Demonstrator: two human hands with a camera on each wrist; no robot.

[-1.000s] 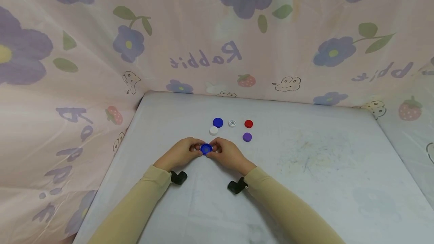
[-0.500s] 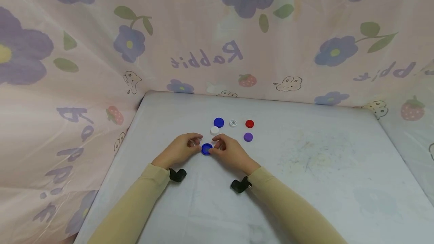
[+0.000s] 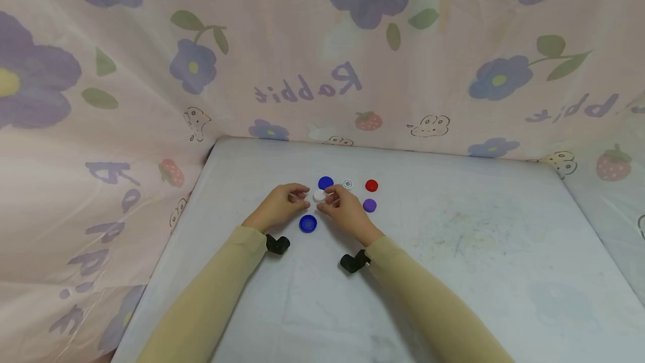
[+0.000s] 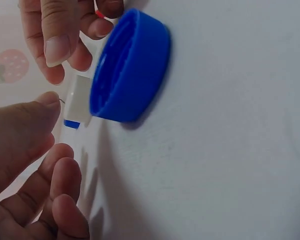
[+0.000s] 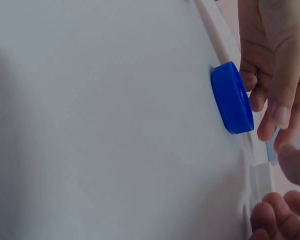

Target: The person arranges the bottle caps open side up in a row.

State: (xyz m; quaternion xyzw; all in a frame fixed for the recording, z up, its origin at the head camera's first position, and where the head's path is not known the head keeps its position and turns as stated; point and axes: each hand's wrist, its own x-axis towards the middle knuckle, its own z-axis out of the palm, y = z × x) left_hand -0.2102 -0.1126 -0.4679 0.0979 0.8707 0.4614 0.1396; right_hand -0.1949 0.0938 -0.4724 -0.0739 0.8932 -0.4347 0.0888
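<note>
A white bottle cap (image 3: 318, 196) lies on the table between my two hands. My left hand (image 3: 278, 206) is at its left, thumb and fingers parted, with a gap to the cap. From the right my right hand (image 3: 347, 213) has its loosely bent fingers beside the cap; whether they touch it I cannot tell. Just nearer than the hands sits a blue cap (image 3: 308, 224), hollow side up, untouched. The left wrist view has this blue cap (image 4: 140, 70) large in front of the white cap (image 4: 78, 100).
Behind the white cap lies another blue cap (image 3: 326, 182), partly covered by right fingers. To its right are a white cap with a grey pattern (image 3: 347, 184), a red cap (image 3: 371, 185) and a purple cap (image 3: 370, 205). A flowered curtain (image 3: 302, 43) rises along the table's back edge.
Both hands held the hollow blue cap a second ago, then let it go on the table. They have moved away from me to either side of the white cap.
</note>
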